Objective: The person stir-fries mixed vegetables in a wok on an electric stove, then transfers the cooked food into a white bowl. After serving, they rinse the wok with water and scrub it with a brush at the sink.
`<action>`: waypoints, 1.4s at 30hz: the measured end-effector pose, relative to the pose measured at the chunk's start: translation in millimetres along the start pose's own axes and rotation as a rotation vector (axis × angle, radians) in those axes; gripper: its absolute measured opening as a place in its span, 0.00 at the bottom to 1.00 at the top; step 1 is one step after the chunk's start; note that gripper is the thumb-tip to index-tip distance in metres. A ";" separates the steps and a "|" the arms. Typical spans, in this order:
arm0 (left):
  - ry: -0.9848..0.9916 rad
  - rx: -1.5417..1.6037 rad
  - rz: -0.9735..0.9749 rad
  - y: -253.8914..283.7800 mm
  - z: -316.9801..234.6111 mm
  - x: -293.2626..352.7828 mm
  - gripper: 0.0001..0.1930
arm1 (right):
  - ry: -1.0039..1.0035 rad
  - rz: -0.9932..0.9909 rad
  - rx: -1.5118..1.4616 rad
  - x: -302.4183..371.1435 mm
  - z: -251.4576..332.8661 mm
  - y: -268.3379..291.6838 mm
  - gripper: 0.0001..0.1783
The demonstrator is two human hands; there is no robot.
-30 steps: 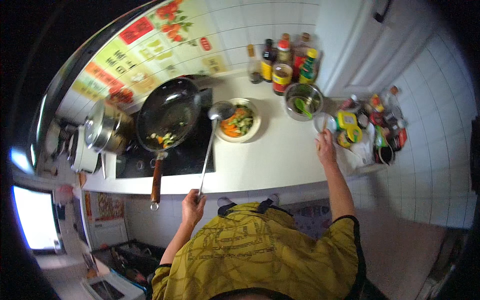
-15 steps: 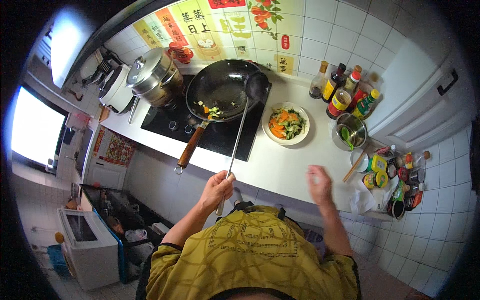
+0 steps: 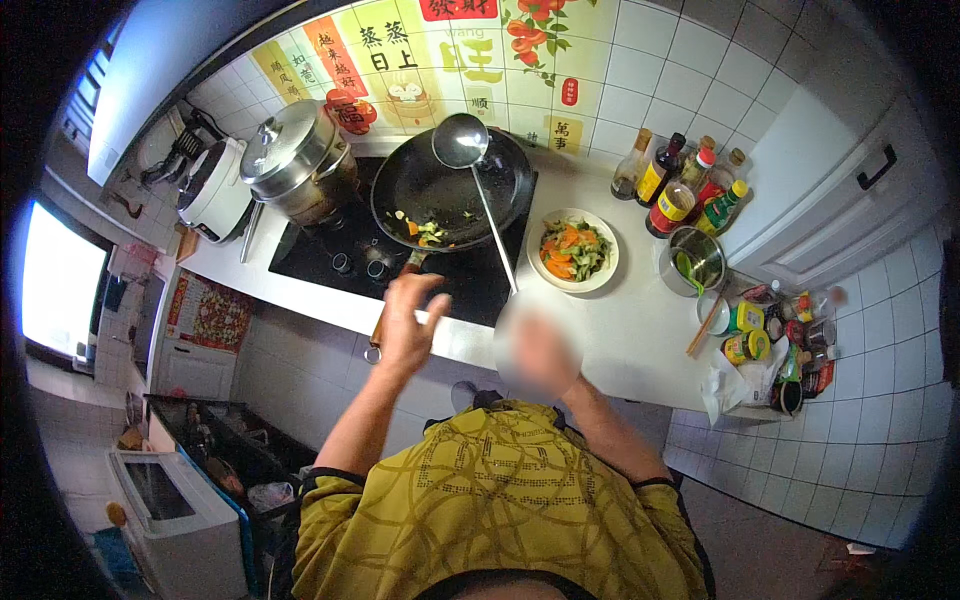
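Note:
A black wok (image 3: 425, 185) with some vegetable scraps in it sits on the black cooktop (image 3: 300, 258). Over its wooden handle (image 3: 377, 330) is my left hand (image 3: 405, 318), fingers apart and thumb spread; whether it touches the handle is hard to tell. A long metal ladle (image 3: 485, 195) slants across the wok, its bowl raised above the far rim. The ladle's shaft runs down into my right hand (image 3: 542, 345), which is closed round it, though the hand is blurred. Just beyond that hand stands a white plate (image 3: 540, 272) of sliced carrots and green vegetables.
A steamer pot (image 3: 290, 155) and a white rice cooker (image 3: 215, 190) stand left of the wok. Several sauce bottles (image 3: 672, 200) are at the back right. Near them are a metal bowl (image 3: 712, 250), chopsticks (image 3: 706, 325) and seasoning jars (image 3: 746, 347) on the white counter (image 3: 625, 335).
The ladle has passed from my left hand to my right, and its bowl has swung left and turned over. My left hand has moved up to the wok handle.

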State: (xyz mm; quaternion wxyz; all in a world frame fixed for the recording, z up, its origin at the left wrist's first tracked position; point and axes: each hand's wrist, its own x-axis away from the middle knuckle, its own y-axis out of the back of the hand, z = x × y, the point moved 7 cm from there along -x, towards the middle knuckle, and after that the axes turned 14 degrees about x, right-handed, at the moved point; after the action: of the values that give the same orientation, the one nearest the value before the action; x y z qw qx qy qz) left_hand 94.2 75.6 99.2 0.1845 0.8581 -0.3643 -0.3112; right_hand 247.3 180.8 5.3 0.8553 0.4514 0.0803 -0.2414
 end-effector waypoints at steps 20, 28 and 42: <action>1.160 1.122 0.361 -13.5 140.2 13.7 0.09 | -0.075 0.138 0.409 -98.2 -19.3 27.5 0.24; 1.048 0.935 0.364 -19.7 144.6 25.7 0.09 | -0.228 0.409 0.540 -66.1 -45.2 71.4 0.26; 0.971 0.896 0.326 -32.2 144.2 36.9 0.10 | -0.178 0.256 0.620 -50.0 -40.3 112.1 0.25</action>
State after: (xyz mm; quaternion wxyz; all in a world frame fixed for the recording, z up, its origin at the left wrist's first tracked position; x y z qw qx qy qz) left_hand 34.1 56.7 -39.5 -0.0017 0.8283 -0.4584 0.3221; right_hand 261.5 283.9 81.9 0.7046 0.6732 -0.1291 -0.1833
